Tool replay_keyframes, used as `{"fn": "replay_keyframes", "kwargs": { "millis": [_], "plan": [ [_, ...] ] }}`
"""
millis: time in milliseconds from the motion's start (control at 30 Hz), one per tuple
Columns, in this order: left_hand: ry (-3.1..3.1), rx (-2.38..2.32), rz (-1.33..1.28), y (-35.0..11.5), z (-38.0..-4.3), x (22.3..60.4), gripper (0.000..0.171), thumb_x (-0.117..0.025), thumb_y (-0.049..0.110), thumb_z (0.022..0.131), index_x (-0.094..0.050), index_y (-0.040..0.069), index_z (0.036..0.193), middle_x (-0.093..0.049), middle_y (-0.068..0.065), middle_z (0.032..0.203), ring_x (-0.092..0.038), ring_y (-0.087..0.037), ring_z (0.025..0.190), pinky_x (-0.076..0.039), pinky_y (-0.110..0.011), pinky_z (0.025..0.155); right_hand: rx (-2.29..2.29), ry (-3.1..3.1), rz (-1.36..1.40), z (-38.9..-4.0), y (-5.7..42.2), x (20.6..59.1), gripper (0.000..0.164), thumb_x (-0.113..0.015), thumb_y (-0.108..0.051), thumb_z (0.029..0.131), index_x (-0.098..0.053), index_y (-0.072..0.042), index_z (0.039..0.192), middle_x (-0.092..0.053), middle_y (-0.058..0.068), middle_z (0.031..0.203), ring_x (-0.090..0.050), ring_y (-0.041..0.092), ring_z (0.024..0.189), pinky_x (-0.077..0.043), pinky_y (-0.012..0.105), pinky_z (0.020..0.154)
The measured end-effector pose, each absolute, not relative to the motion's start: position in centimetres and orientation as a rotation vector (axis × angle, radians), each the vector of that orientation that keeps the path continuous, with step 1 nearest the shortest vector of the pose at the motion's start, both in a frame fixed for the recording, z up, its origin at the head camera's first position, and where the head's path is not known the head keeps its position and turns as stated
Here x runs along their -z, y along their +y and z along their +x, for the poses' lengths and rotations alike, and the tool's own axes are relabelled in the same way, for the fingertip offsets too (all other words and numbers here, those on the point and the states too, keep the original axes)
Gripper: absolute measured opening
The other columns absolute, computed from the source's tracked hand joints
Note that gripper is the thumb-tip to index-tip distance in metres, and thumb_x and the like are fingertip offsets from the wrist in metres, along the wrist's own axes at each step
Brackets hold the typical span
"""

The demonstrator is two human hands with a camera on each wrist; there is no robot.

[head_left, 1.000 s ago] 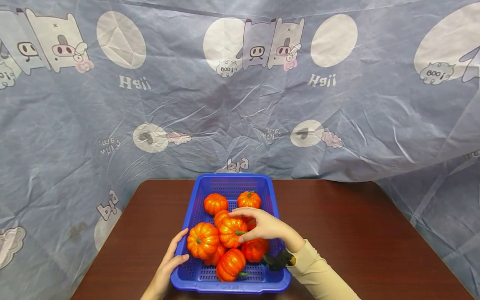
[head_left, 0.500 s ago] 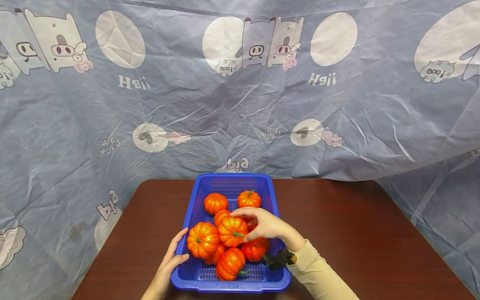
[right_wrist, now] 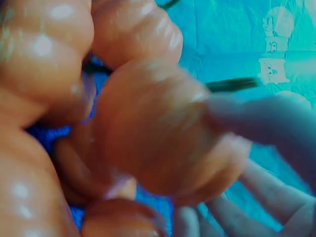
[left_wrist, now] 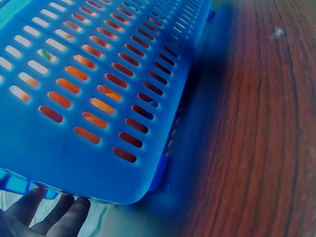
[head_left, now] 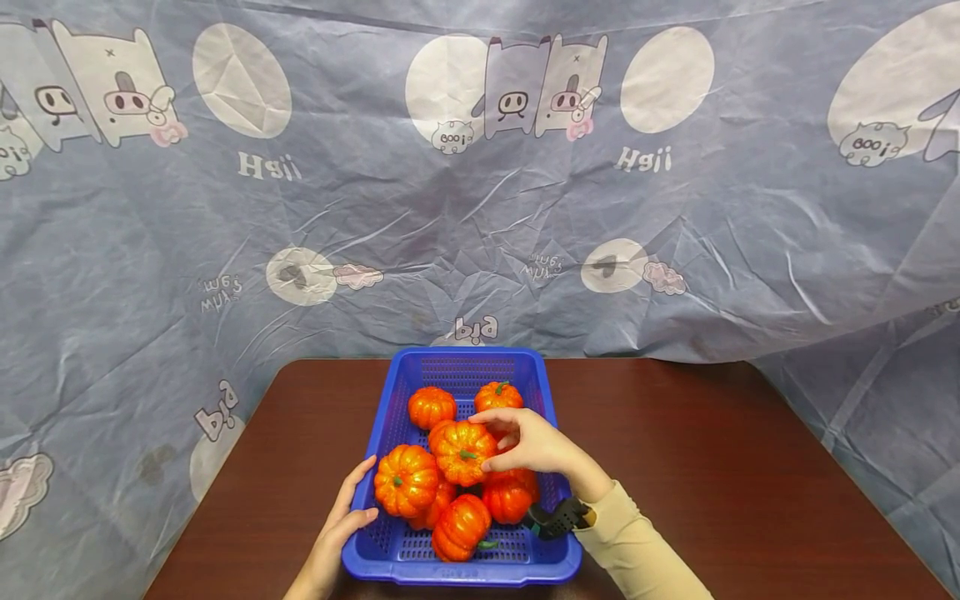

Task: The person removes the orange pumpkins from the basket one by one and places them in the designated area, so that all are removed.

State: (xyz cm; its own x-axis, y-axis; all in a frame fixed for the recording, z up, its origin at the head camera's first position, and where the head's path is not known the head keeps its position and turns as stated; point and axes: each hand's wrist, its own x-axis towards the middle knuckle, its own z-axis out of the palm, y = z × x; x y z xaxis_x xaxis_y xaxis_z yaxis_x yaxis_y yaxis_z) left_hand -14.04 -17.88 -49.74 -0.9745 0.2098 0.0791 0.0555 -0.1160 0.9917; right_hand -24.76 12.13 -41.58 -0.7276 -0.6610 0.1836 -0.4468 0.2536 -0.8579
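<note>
In the head view my right hand (head_left: 528,442) grips an orange toy pumpkin (head_left: 459,450) with a green stem, thumb on the near side and fingers on the far side. This pumpkin (right_wrist: 153,128) looks blurred in the right wrist view, with other pumpkins beside and beneath it. A blue perforated basket (head_left: 461,572) holds the pile. My left hand (head_left: 335,527) holds the basket's left rim, thumb and forefinger tips over the edge. Fingertips of the left hand (left_wrist: 54,215) touch the rim in the left wrist view.
Several other pumpkins lie in the basket, including a large one (head_left: 406,481) at left and one (head_left: 432,407) farther back. A dark brown table (head_left: 675,467) extends on both sides. Behind it hangs a grey printed cloth (head_left: 480,208). A black strap (head_left: 558,518) circles the right wrist.
My right hand has shifted its hold on the pumpkin and moved it slightly up and away in the head view. The left hand and the basket stay put.
</note>
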Motion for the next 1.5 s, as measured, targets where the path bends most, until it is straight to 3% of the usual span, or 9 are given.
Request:
{"fn": "replay_keyframes", "kwargs": {
  "millis": [300, 633, 1167, 1500],
  "plan": [
    [2.044, -2.236, 0.278, -17.8, -14.0, 49.8, 0.062, -0.043, 0.009, 0.091, -0.021, 0.017, 0.148, -0.013, -0.007, 0.150, -0.037, -0.003, 0.123, -0.038, -0.023, 0.094, 1.751, 2.208, -0.929, -24.4, 12.9, 39.4, 0.057, -0.076, -0.001, 0.073, -0.054, 0.004, 0.126, -0.057, 0.020, 0.122, -0.056, 0.034, 0.108, -0.047, 0.048, 0.086],
    [2.057, -2.247, 0.286, -17.8, -14.0, 49.7, 0.062, -0.043, 0.008, 0.090, -0.023, 0.017, 0.148, -0.013, -0.008, 0.151, -0.035, -0.002, 0.124, -0.035, -0.020, 0.095, 1.986, 2.272, -0.692, -25.0, 15.1, 38.2, 0.052, -0.072, -0.006, 0.080, -0.053, 0.001, 0.128, -0.056, 0.022, 0.123, -0.059, 0.034, 0.105, -0.051, 0.032, 0.081],
    [2.033, -2.269, 0.332, -17.9, -14.0, 49.7, 0.061, -0.042, 0.007, 0.091, -0.021, 0.014, 0.148, -0.013, -0.012, 0.150, -0.038, -0.004, 0.122, -0.038, -0.023, 0.094, 2.254, 2.560, -0.302, -26.5, 19.2, 39.0, 0.044, -0.067, -0.012, 0.087, -0.054, 0.002, 0.126, -0.060, 0.020, 0.114, -0.062, 0.005, 0.090, -0.049, 0.019, 0.077],
    [2.014, -2.270, 0.304, -17.8, -14.0, 49.8, 0.061, -0.042, 0.007, 0.091, -0.021, 0.016, 0.148, -0.014, -0.009, 0.150, -0.039, -0.006, 0.122, -0.039, -0.025, 0.094, 2.305, 2.656, 0.004, -27.6, 21.1, 40.8, 0.048, -0.070, -0.023, 0.085, -0.057, 0.000, 0.125, -0.061, 0.019, 0.115, -0.061, 0.000, 0.086, -0.050, 0.018, 0.073]
  ]
}}
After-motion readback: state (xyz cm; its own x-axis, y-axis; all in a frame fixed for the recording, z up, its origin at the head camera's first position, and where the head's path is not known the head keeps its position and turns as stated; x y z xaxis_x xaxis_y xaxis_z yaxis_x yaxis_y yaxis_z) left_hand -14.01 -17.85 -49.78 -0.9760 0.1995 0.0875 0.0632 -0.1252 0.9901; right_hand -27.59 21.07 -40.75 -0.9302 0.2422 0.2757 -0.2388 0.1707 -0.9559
